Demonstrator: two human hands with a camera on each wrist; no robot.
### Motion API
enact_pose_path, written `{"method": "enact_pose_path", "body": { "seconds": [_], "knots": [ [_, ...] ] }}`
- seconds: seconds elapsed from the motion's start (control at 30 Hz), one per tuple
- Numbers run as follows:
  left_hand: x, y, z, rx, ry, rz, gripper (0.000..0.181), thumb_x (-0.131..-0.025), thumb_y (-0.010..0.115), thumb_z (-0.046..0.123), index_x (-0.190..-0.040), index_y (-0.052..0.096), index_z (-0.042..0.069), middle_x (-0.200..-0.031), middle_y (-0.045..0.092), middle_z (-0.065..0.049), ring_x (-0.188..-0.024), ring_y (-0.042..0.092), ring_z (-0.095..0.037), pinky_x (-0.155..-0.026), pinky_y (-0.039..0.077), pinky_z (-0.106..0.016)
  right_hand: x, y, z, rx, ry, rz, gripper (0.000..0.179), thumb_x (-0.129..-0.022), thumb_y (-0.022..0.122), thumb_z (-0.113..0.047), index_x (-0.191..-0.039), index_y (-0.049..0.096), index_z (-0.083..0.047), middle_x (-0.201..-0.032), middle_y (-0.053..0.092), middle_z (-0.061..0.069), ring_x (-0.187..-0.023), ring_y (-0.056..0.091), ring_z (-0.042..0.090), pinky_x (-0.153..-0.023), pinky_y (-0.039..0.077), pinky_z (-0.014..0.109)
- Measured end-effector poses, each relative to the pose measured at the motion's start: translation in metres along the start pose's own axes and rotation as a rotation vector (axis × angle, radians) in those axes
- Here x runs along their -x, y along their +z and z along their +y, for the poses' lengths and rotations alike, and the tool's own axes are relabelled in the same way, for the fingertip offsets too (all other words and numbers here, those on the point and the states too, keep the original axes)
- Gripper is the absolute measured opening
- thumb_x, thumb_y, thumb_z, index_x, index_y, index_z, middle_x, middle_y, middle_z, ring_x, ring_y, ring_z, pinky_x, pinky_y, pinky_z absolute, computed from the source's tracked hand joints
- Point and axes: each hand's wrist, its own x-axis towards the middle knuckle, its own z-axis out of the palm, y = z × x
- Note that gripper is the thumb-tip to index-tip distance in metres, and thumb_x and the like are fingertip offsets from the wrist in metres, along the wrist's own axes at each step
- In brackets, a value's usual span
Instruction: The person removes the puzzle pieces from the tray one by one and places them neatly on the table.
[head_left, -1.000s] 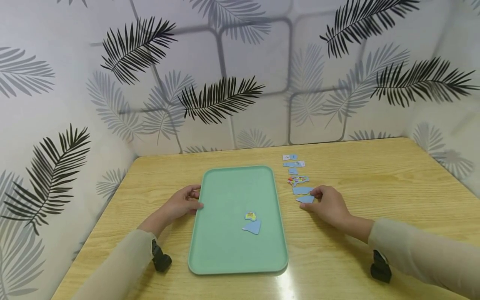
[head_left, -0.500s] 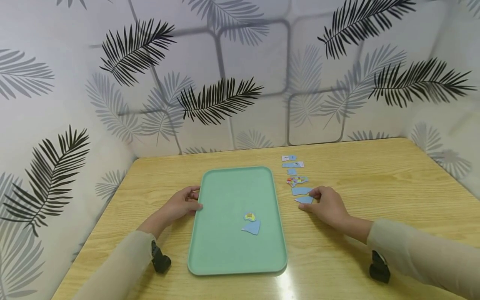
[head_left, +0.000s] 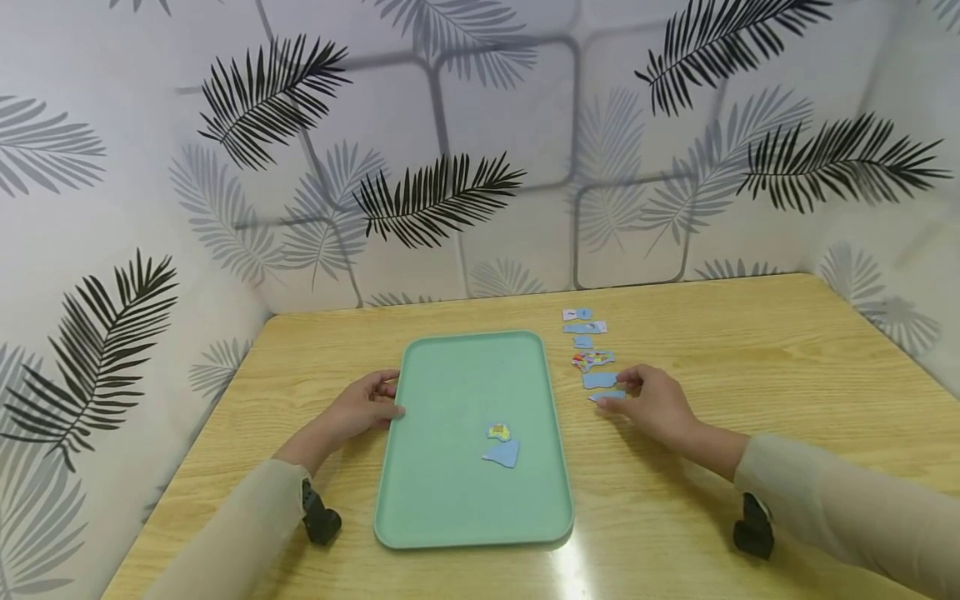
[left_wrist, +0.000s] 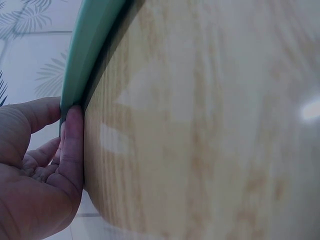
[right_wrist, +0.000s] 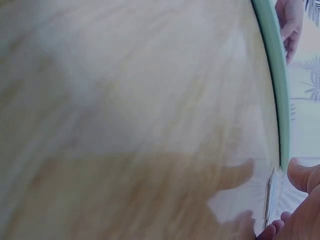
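Note:
My left hand (head_left: 367, 406) grips the left rim of a mint-green tray (head_left: 427, 500), thumb over the rim and fingers at its outer side, as the left wrist view shows. To the right of the tray, my right hand (head_left: 652, 406) hovers low over a blue puzzle piece (head_left: 609, 396), with the thumb covering part of it. In the right wrist view the thumb (right_wrist: 300, 175) is raised off the table, apart from the flat piece (right_wrist: 270, 195). The index fingertip reaches to another blue piece (head_left: 598, 380). On the tray lie a yellow piece (head_left: 498, 432) and a light-blue piece (head_left: 504, 454).
Farther back on the wooden table (head_left: 712, 333) the column of pieces continues: a multicoloured piece (head_left: 592, 360), a small blue piece (head_left: 582, 342), a long blue piece (head_left: 585, 327) and a white-and-blue pair (head_left: 577, 314). A leaf-patterned wall (head_left: 480, 250) stands behind.
My right thumb has moved from the near edge of the nearest blue piece to over it, lifting slightly. The left hand and tray stay in place.

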Motion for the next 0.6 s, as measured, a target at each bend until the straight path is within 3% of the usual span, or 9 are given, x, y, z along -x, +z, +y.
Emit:
{"method": "enact_pose_path", "body": {
  "seconds": [0.33,0.6],
  "knots": [
    [0.001,-0.001,0.0,0.009,-0.002,-0.01,0.065,-0.092,0.063,0.004,-0.149,0.031,0.001,-0.121,0.046,-0.017,-0.101,0.052,-0.024,-0.083,0.053,-0.036,-0.006,0.006,-0.016,-0.056,-0.041,-0.008,0.048,-0.084,0.078,-0.023,-0.118,0.06,0.007,-0.104,0.06,0.017,-0.092,0.053,0.028,-0.071,0.046,0.033],
    [0.0,-0.003,-0.001,0.019,0.005,-0.016,0.066,-0.092,0.063,0.002,-0.149,0.03,-0.001,-0.12,0.044,-0.018,-0.101,0.051,-0.024,-0.083,0.053,-0.037,-0.012,0.022,-0.036,-0.113,-0.125,-0.082,0.044,-0.085,0.077,-0.02,-0.12,0.061,0.003,-0.117,0.06,0.017,-0.102,0.054,0.029,-0.084,0.048,0.039]
  ]
}}
